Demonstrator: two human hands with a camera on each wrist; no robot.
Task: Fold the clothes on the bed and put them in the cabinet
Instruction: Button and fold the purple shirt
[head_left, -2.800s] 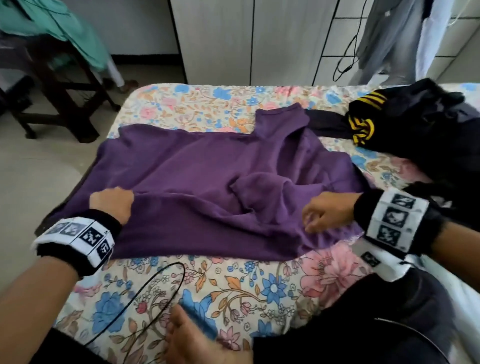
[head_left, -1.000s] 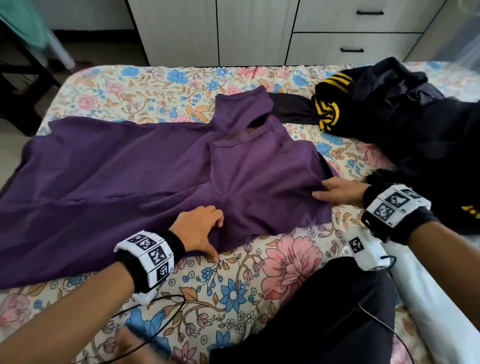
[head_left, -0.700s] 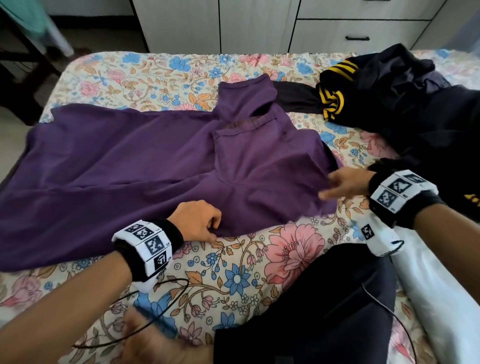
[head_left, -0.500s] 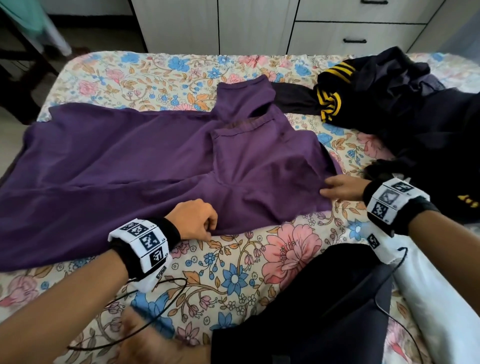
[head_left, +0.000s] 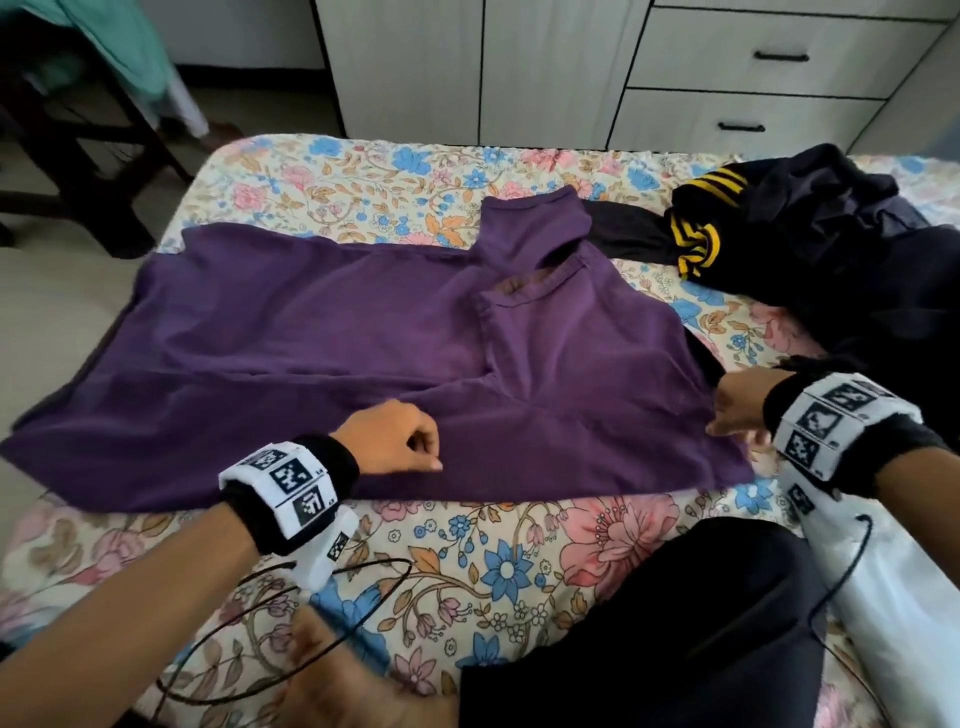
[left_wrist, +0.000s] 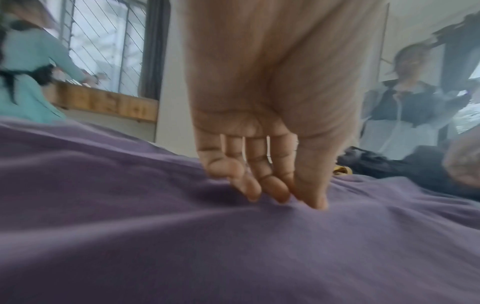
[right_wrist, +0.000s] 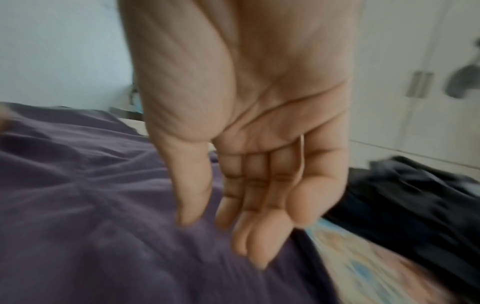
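While the purple shirt (head_left: 363, 358) lay on the bed (head_left: 363, 176) | left hand (head_left: 389, 439) at 6 o'clock, grip loosely curled, fingertips (left_wrist: 280, 195) pressing cloth | right hand (head_left: 737, 402) at 3 o'clock hem, grip open, holding nothing.

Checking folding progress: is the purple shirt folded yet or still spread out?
Mostly spread: the purple shirt lies flat across the bed, only its right part turned over the body.

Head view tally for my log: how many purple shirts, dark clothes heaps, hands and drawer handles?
Purple shirt: 1
Dark heap: 1
Hands: 2, left hand and right hand
Drawer handles: 2
Total: 6
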